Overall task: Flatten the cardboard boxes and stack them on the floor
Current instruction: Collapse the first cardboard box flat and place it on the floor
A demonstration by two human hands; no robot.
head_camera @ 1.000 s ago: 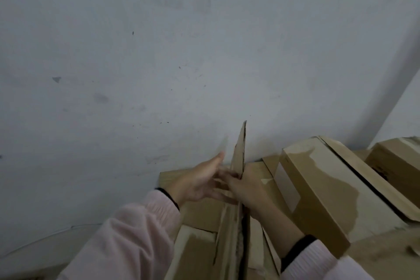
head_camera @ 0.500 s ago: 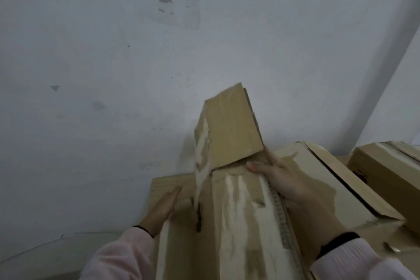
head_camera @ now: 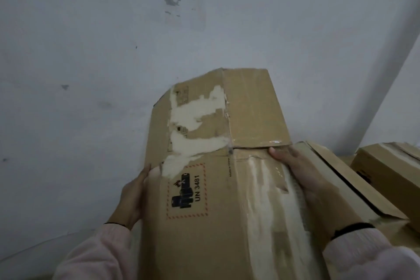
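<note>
A flattened brown cardboard box (head_camera: 218,223) fills the lower middle of the head view, its broad face turned toward me. It carries a red-dashed UN 3481 label and torn pale patches. Its end flaps (head_camera: 250,107) stand up against the wall. My left hand (head_camera: 133,200) grips the box's left edge, fingers curled behind it. My right hand (head_camera: 311,186) holds the right edge, thumb on the face near the flap fold. Both wrists wear pink sleeves.
A grey-white wall (head_camera: 113,52) with chipped paint stands right behind the box. To the right lie an assembled cardboard box (head_camera: 354,179) with a slit along its top and another box (head_camera: 391,166) beyond it. A floor edge (head_camera: 34,250) shows at lower left.
The cardboard, seen edge-on a second ago, has been turned so its broad face points at me and lifted closer. My hands have moved apart from its middle to its left and right edges.
</note>
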